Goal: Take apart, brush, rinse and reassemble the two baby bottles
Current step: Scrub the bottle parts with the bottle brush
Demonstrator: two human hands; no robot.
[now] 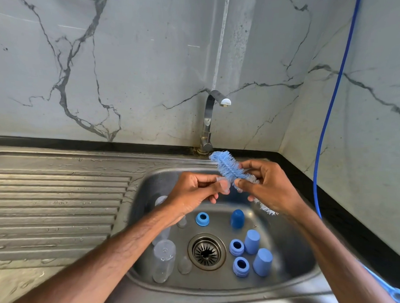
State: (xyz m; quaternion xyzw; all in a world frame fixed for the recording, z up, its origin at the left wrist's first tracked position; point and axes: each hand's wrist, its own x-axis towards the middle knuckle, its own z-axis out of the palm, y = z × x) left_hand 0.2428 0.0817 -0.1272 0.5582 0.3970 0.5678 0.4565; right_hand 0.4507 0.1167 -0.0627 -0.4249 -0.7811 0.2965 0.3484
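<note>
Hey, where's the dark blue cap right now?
In the head view the dark blue cap stands in the sink, beyond the drain and just right of a blue ring.

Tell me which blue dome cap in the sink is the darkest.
The navy dome cap standing alone beyond the drain; the two pale blue caps sit nearer, on the drain's right.

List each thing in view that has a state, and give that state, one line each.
Tap: off, no water running.
Left hand: pinching a clear teat.
Right hand: holding the brush.
Bottle: in the sink, uncapped.
Rings: off, loose in the sink.
Caps: off, in the sink.
</note>
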